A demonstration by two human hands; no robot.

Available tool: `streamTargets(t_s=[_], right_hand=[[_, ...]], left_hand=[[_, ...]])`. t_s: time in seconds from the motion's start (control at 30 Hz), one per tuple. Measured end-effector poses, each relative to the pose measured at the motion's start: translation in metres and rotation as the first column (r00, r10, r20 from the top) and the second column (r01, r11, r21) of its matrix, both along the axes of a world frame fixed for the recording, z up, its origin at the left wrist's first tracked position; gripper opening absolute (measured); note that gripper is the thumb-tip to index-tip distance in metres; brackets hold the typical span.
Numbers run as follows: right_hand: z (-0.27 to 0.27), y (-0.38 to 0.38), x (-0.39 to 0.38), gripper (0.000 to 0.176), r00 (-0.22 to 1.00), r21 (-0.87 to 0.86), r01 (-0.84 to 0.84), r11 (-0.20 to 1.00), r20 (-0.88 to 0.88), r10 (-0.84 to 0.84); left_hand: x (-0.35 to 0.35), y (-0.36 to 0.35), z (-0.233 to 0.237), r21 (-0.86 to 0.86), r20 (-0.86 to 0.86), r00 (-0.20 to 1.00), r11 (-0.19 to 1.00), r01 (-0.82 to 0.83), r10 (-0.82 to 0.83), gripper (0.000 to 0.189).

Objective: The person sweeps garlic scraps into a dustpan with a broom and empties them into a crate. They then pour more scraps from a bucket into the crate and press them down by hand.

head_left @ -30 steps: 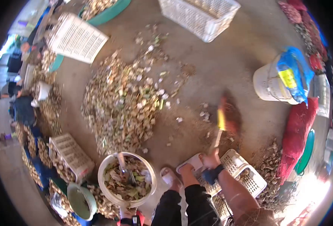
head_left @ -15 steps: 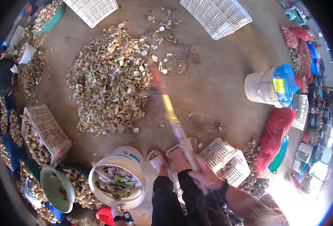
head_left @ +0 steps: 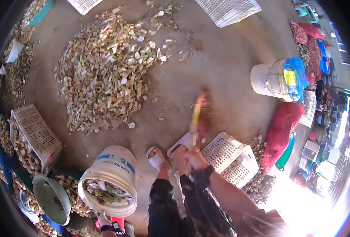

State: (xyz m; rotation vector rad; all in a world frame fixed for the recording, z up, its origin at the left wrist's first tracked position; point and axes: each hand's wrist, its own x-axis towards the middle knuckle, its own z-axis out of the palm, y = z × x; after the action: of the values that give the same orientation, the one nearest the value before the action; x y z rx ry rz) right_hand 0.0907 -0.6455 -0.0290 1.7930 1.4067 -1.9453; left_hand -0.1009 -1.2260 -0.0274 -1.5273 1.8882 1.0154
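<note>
Low in the frame, left of centre, the person's left hand [head_left: 103, 219] touches the lower rim of a white plastic bucket [head_left: 117, 156]; I can't tell whether the fingers are closed on it. The bucket now lies tipped further over than half a second ago, showing more of its blue-banded side, with leafy trimmings [head_left: 105, 191] inside its mouth.

Right of the pale slippers [head_left: 156, 158], the right hand [head_left: 196, 160] has its fingers clamped round the handle of a short broom [head_left: 196, 116]. That broom is at lower centre, its reddish bristles blurred. They were up by the heap's edge half a second ago; now they've swung back right, over the floor above the slatted white crate [head_left: 219, 151].

Beyond, at upper left, sits the big heap [head_left: 104, 75] of husks and stalk ends. Stray scraps [head_left: 161, 118] lie off its right side, so I'd judge the sweeping unfinished.
</note>
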Motion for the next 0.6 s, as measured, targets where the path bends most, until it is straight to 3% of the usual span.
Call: streamTargets(t_s=[0.07, 0.1, 0.13, 0.2, 0.23, 0.33, 0.37, 0.43, 0.47, 0.5, 0.57, 0.6], right_hand=[[0.044, 0.006, -0.011, 0.031, 0.976, -0.262, 0.159, 0.952, -0.101, -0.191], [0.063, 0.008, -0.014, 0.046, 0.911, -0.524, 0.255, 0.813, -0.151, -0.383], [0.086, 0.012, -0.017, 0.046, 0.908, -0.522, 0.253, 0.814, -0.161, -0.386], [0.130, 0.019, -0.014, 0.068, 0.974, -0.342, -0.034, 0.939, -0.222, -0.045], [0.145, 0.009, -0.004, 0.071, 0.981, -0.337, 0.010, 0.942, -0.180, -0.075], [0.168, -0.041, 0.045, 0.074, 0.980, -0.267, 0.184, 0.946, -0.023, -0.197], [0.171, -0.051, 0.052, 0.074, 0.981, -0.278, 0.173, 0.945, -0.040, -0.191], [0.170, -0.060, 0.052, 0.048, 0.929, -0.225, 0.367, 0.902, 0.138, -0.343], [0.159, -0.053, 0.042, 0.048, 0.933, -0.231, 0.359, 0.904, 0.124, -0.339], [0.138, -0.040, 0.027, 0.037, 0.884, -0.318, 0.467, 0.825, 0.202, -0.422], [0.065, -0.032, 0.015, 0.017, 0.833, -0.481, 0.540, 0.691, 0.189, -0.519], [0.025, -0.029, 0.005, 0.011, 0.825, -0.566, 0.503, 0.654, 0.086, -0.559]], left_hand=[[0.021, 0.032, 0.010, 0.000, -0.190, 0.982, 1.000, 0.025, -0.025, 0.040], [0.024, 0.039, 0.010, 0.046, -0.189, 0.982, 0.999, -0.011, 0.020, 0.040], [0.025, 0.038, 0.012, 0.051, -0.198, 0.980, 0.999, -0.008, 0.017, 0.040], [0.019, 0.026, 0.013, 0.000, 0.045, 0.999, 1.000, -0.026, 0.026, 0.031], [0.014, 0.030, 0.024, -0.053, 0.176, 0.984, 0.999, 0.004, 0.006, 0.008], [0.016, 0.031, 0.046, -0.101, 0.078, 0.997, 0.995, 0.025, -0.017, 0.009], [0.019, 0.035, 0.059, -0.106, 0.084, 0.995, 0.992, 0.071, -0.062, 0.009], [0.025, 0.044, 0.072, -0.078, 0.080, 0.992, 0.992, 0.102, -0.095, 0.010], [0.031, 0.040, 0.076, -0.046, 0.075, 0.993, 0.995, 0.089, -0.086, 0.010], [0.040, 0.030, 0.072, -0.029, 0.102, 0.992, 0.996, 0.081, -0.077, 0.007], [0.057, 0.028, 0.064, 0.000, 0.144, 0.986, 0.997, 0.080, -0.079, 0.008], [0.061, 0.042, 0.059, 0.020, 0.151, 0.985, 0.996, 0.087, -0.089, 0.008]])
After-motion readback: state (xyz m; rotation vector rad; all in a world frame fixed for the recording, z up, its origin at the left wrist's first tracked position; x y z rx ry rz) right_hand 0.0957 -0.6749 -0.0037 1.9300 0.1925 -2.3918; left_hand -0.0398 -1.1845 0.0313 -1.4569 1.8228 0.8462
